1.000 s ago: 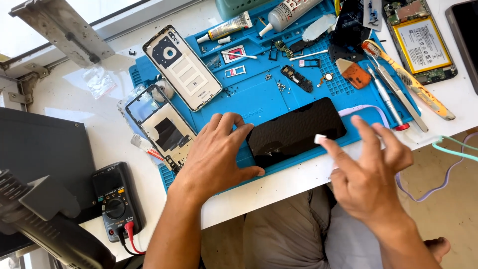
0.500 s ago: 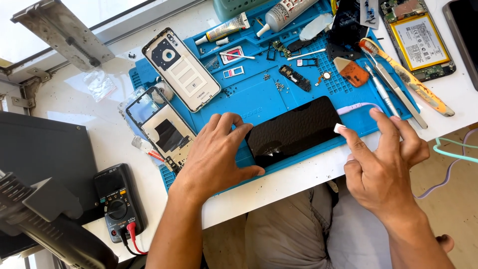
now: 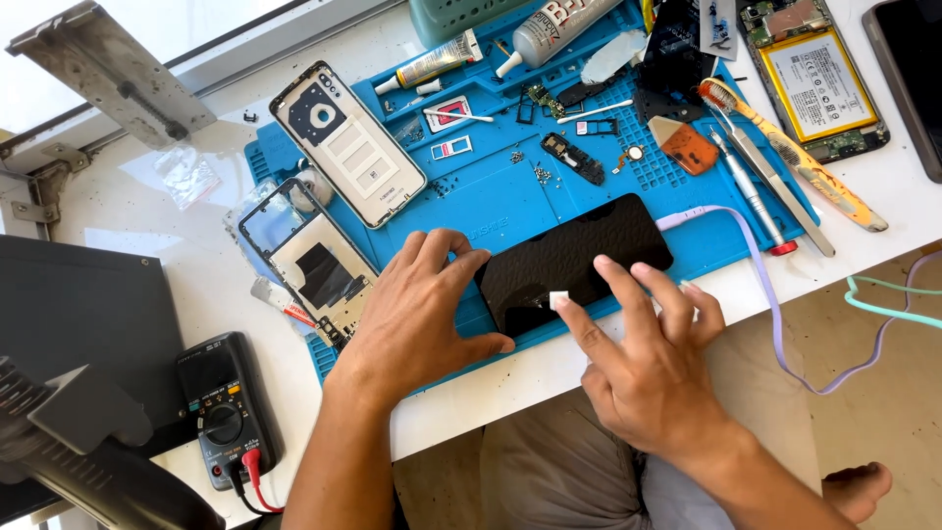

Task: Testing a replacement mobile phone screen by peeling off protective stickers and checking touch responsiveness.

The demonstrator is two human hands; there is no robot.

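Note:
A black phone screen (image 3: 579, 257) lies flat on the blue repair mat (image 3: 491, 196) near the table's front edge. My left hand (image 3: 417, 309) rests palm down at the screen's left end, fingers spread, steadying it. My right hand (image 3: 648, 353) reaches in from below with a small white square piece (image 3: 559, 299) stuck on the thumb tip, over the screen's lower edge. The index and middle fingers touch the glass.
A white phone back cover (image 3: 348, 142) and a phone frame (image 3: 314, 260) lie left on the mat. Tweezers (image 3: 751, 191), a toothbrush (image 3: 795, 157), glue tubes (image 3: 432, 64), small parts and another opened phone (image 3: 814, 88) lie behind. A multimeter (image 3: 221, 407) sits front left. A purple cable (image 3: 756, 265) hangs over the edge.
My right hand moved left from off the screen's right end onto the screen, carrying the small white piece. The left hand stayed in place.

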